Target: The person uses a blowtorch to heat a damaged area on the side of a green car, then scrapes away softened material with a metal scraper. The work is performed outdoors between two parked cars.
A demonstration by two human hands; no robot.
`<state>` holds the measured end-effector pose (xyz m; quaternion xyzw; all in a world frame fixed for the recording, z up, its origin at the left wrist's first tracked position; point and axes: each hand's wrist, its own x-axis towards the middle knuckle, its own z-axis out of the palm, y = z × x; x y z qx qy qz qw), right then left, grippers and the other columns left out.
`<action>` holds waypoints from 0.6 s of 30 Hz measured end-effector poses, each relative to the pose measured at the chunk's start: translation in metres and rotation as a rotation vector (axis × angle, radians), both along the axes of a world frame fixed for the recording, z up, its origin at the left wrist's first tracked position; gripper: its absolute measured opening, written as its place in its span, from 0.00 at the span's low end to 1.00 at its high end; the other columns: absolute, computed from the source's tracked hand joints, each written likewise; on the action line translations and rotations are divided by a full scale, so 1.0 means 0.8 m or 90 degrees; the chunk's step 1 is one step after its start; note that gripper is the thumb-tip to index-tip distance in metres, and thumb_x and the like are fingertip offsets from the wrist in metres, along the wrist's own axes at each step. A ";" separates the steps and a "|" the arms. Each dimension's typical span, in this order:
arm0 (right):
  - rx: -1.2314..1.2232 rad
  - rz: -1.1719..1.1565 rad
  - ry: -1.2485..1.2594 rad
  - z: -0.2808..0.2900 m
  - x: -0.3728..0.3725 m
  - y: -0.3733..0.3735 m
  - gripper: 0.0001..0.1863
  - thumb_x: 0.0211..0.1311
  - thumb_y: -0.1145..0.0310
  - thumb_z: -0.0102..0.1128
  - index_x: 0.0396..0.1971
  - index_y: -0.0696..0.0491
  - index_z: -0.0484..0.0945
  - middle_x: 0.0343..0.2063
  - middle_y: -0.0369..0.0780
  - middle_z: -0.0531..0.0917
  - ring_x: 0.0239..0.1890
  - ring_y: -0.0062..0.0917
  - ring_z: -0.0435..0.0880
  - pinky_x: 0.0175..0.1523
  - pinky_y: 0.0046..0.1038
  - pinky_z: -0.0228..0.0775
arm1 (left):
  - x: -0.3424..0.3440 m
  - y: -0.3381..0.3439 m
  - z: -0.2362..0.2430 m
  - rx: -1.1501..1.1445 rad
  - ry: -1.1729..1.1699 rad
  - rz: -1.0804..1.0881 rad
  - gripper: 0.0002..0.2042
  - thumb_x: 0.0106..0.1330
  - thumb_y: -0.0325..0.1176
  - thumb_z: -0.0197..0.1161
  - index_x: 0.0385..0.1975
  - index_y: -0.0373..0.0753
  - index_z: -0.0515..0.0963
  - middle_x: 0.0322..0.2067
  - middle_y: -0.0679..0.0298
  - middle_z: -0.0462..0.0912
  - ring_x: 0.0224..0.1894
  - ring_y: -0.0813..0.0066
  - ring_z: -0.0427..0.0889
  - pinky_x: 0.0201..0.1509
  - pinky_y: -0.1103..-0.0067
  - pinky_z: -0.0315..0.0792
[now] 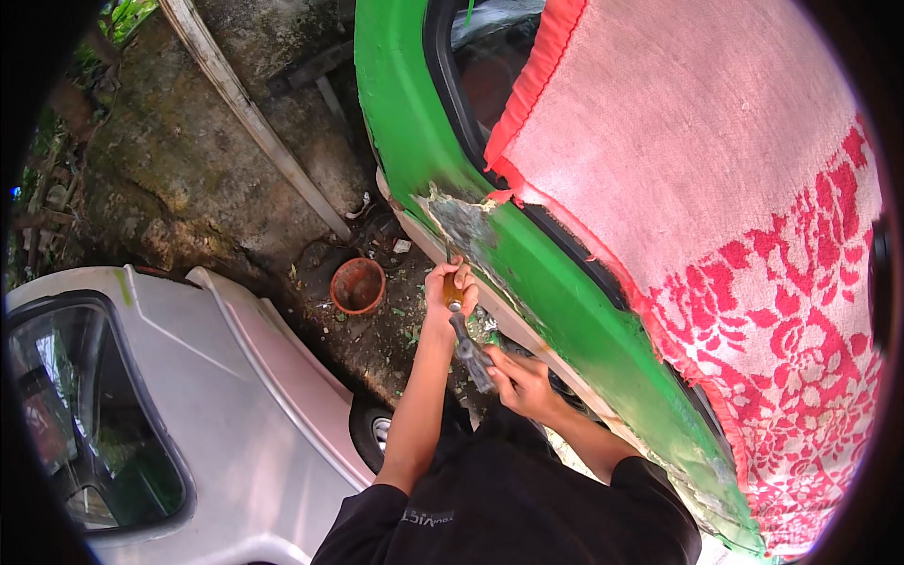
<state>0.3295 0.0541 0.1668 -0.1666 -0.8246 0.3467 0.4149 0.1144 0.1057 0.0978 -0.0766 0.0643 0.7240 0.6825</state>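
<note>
My left hand (443, 289) is closed around the amber handle of a screwdriver or chisel (454, 293). Its thin shaft points at the lower edge of a damaged patch (461, 222) on a green car body (527, 247), where the paint is broken and grey shows. Whether the tip touches the metal cannot be made out. In my right hand (524, 381) is a hammer (471, 354), its grey metal head lined up with the butt of the amber handle and touching or very near it. My fingers hide the hammer's handle.
A pink and red floral towel (697, 179) lies over the green car's windows. A silver car (235, 395) stands close on the left. Between the cars, a terracotta pot (358, 286) sits on littered ground. A long pale strip (254, 118) lies beyond.
</note>
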 end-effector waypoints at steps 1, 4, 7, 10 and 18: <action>0.010 0.000 0.042 0.002 0.002 -0.002 0.18 0.61 0.74 0.64 0.52 0.57 0.79 0.19 0.43 0.78 0.16 0.30 0.76 0.23 0.30 0.67 | 0.000 0.000 0.003 -0.004 -0.017 -0.001 0.05 0.66 0.28 0.45 0.32 0.36 0.69 0.14 0.63 0.67 0.10 0.73 0.58 0.10 0.75 0.53; -0.023 -0.017 -0.023 0.000 -0.007 0.012 0.18 0.60 0.75 0.63 0.51 0.59 0.79 0.19 0.42 0.79 0.15 0.28 0.76 0.22 0.30 0.67 | 0.004 0.002 0.005 -0.066 0.027 0.011 0.04 0.64 0.26 0.47 0.32 0.41 0.70 0.13 0.66 0.64 0.10 0.76 0.57 0.10 0.76 0.50; -0.005 0.003 -0.041 0.010 -0.001 0.014 0.18 0.61 0.74 0.63 0.51 0.59 0.79 0.20 0.42 0.79 0.15 0.29 0.76 0.22 0.30 0.67 | -0.001 0.000 0.008 -0.094 0.036 -0.001 0.04 0.64 0.26 0.47 0.33 0.40 0.70 0.13 0.66 0.62 0.11 0.76 0.56 0.10 0.76 0.48; 0.049 0.035 0.154 0.011 -0.001 0.005 0.18 0.61 0.72 0.65 0.51 0.55 0.80 0.17 0.41 0.76 0.14 0.30 0.73 0.21 0.32 0.65 | -0.003 0.001 -0.006 -0.004 0.016 -0.012 0.04 0.63 0.26 0.47 0.33 0.40 0.70 0.13 0.65 0.64 0.10 0.74 0.58 0.10 0.75 0.51; 0.033 0.014 0.102 0.007 -0.001 0.001 0.17 0.61 0.73 0.64 0.51 0.54 0.80 0.19 0.41 0.78 0.15 0.29 0.75 0.22 0.30 0.66 | -0.002 0.003 -0.001 -0.019 0.006 -0.009 0.04 0.64 0.28 0.46 0.32 0.38 0.69 0.13 0.64 0.66 0.10 0.73 0.59 0.08 0.75 0.53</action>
